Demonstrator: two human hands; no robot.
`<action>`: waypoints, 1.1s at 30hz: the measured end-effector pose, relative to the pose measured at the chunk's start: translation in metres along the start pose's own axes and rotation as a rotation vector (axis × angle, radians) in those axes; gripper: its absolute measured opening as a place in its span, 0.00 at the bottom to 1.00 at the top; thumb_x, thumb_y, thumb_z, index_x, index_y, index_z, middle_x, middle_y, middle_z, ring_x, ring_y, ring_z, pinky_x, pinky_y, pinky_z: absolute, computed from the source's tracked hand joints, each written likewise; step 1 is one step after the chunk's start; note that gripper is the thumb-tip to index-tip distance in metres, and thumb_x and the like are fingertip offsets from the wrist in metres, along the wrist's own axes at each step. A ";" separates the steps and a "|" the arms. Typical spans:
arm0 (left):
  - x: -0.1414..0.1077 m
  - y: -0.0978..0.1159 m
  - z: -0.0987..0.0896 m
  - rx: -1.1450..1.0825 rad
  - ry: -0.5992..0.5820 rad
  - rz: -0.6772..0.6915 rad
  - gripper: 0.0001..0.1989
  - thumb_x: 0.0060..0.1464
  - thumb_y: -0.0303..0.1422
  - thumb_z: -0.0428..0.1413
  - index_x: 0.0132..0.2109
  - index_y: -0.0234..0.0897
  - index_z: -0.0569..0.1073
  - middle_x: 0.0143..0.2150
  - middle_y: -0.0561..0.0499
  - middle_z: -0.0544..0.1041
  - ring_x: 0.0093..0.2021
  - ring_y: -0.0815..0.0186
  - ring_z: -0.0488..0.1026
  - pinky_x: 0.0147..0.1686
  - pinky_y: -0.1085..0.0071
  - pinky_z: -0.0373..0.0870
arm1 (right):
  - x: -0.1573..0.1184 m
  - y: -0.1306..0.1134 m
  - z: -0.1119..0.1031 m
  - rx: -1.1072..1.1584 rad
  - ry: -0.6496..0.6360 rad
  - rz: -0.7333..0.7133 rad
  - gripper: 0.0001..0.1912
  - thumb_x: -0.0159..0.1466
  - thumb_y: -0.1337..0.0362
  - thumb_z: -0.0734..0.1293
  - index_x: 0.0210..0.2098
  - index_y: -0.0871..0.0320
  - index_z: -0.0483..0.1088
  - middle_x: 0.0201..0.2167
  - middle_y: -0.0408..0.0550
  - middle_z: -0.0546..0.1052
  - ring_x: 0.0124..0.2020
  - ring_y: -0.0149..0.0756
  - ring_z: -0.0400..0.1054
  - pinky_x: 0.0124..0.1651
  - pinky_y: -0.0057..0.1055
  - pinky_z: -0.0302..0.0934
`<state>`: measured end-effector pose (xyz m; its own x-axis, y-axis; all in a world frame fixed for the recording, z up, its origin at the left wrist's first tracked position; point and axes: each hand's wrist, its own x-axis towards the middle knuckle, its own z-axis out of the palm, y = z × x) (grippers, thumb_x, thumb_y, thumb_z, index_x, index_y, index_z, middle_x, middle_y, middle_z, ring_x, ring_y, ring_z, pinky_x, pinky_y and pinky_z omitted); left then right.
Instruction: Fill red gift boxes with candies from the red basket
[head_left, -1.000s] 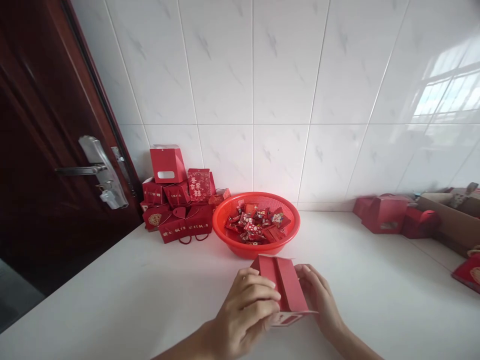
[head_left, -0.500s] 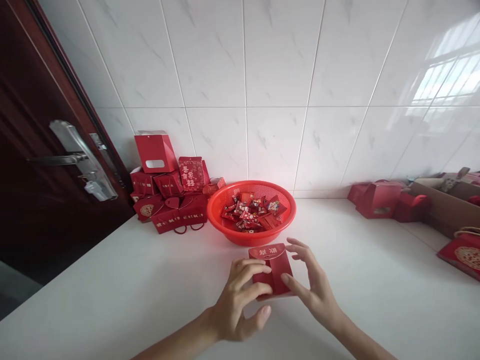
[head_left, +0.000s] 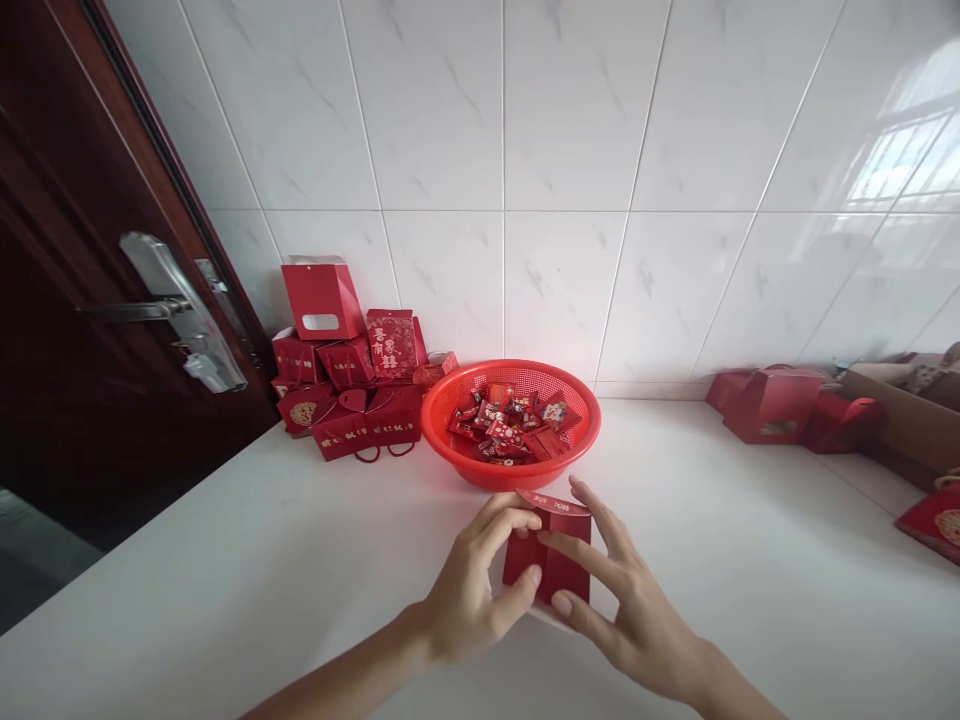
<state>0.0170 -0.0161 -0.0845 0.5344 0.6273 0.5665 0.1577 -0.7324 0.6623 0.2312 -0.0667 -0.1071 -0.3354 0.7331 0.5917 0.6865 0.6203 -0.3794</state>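
Note:
A small red paper candy box [head_left: 568, 572] with gold characters on its curved top flap stands between my hands, just in front of the basket. My left hand [head_left: 487, 575] grips its left side, with the fingers bent over the upper edge and the thumb against the near face. On the right side, my right hand [head_left: 619, 585] holds the box. Its thumb presses low on the near face and its index finger reaches across the middle, while another finger extends up beside the flap. The far side of the box is hidden.
Behind the box sits a red plastic basket [head_left: 442, 440] of wrapped candies [head_left: 506, 432]. Stacked red gift boxes [head_left: 322, 300] stand at the left by the wall. More red boxes [head_left: 776, 405] and a cardboard carton [head_left: 889, 425] lie at the right. A dark door [head_left: 67, 300] borders the left.
The box has been tipped up from lying flatter. My left fingers have closed on its left side, and my right index finger has moved onto its near face. The view has shifted slightly.

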 end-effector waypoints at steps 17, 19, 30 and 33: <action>0.009 0.019 -0.011 0.355 -0.341 0.161 0.25 0.54 0.26 0.59 0.59 0.43 0.70 0.65 0.45 0.69 0.50 0.58 0.77 0.48 0.64 0.76 | 0.001 -0.012 -0.006 0.061 0.022 0.018 0.22 0.65 0.59 0.69 0.57 0.53 0.63 0.74 0.60 0.51 0.73 0.53 0.49 0.63 0.44 0.65; 0.009 0.018 -0.009 0.457 -0.326 0.224 0.16 0.55 0.27 0.58 0.51 0.39 0.74 0.59 0.44 0.74 0.44 0.59 0.78 0.40 0.64 0.75 | 0.000 -0.013 -0.006 0.057 0.005 0.008 0.24 0.64 0.61 0.69 0.58 0.53 0.62 0.73 0.60 0.53 0.72 0.54 0.51 0.62 0.45 0.66; 0.011 0.016 -0.021 0.567 -0.053 0.271 0.13 0.57 0.30 0.58 0.49 0.35 0.76 0.41 0.45 0.72 0.38 0.63 0.71 0.39 0.65 0.73 | 0.001 -0.010 -0.012 0.178 -0.032 0.047 0.37 0.59 0.69 0.67 0.66 0.51 0.54 0.72 0.59 0.55 0.74 0.54 0.45 0.67 0.50 0.60; 0.014 0.013 -0.027 0.566 -0.033 0.184 0.15 0.55 0.30 0.60 0.51 0.36 0.77 0.42 0.45 0.70 0.40 0.61 0.71 0.40 0.64 0.74 | 0.001 -0.008 -0.014 0.250 -0.029 0.090 0.36 0.60 0.69 0.67 0.66 0.50 0.54 0.72 0.57 0.56 0.74 0.53 0.45 0.67 0.52 0.59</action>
<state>0.0038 -0.0096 -0.0546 0.6191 0.4751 0.6253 0.4734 -0.8611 0.1855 0.2347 -0.0750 -0.0935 -0.3009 0.7937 0.5287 0.5349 0.5994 -0.5955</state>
